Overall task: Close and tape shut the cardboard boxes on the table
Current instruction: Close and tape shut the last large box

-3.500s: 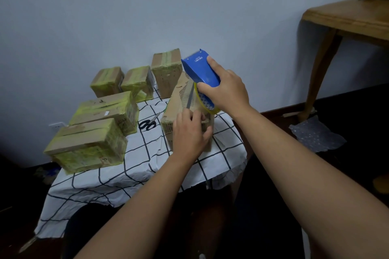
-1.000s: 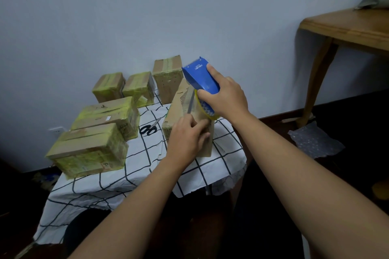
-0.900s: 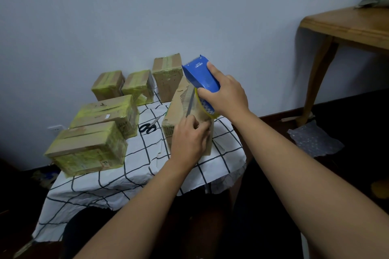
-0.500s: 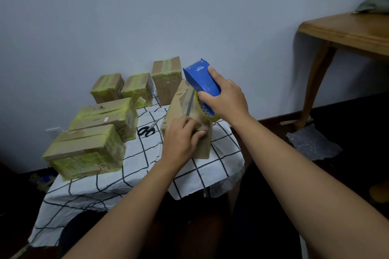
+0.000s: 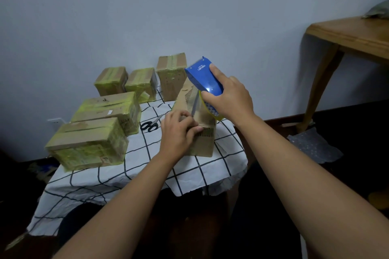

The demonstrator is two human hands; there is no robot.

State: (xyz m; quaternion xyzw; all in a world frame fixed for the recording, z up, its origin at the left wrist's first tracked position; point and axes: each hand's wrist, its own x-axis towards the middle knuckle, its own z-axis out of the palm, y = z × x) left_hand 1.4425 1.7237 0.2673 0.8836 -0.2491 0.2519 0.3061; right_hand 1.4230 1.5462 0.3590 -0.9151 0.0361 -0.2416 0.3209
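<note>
Six cardboard boxes sit on a small table draped in a white cloth with a black grid pattern. Five of them are already wrapped in yellowish tape: a large one nearest on the left, another just behind it, and three smaller ones in a row against the wall.

The sixth, the box being worked on, stands at the right side of the table, nearer the front edge, its top tilted up toward the wall. The right hand grasps a blue tape dispenser held over the upper part of this box, fingers wrapped round its body and the forefinger laid along the top; a yellow roll shows below the palm. A strip of clear tape runs from the dispenser down to the left hand, whose curled fingers pinch its end at the box's top front edge — whether the end is already stuck to the cardboard is hard to tell from this angle.

A pair of black-handled scissors lies on the cloth between the left-hand boxes and the box in hand. Off to the right stand a wooden table and, on the dark floor, a sheet of bubble wrap.
</note>
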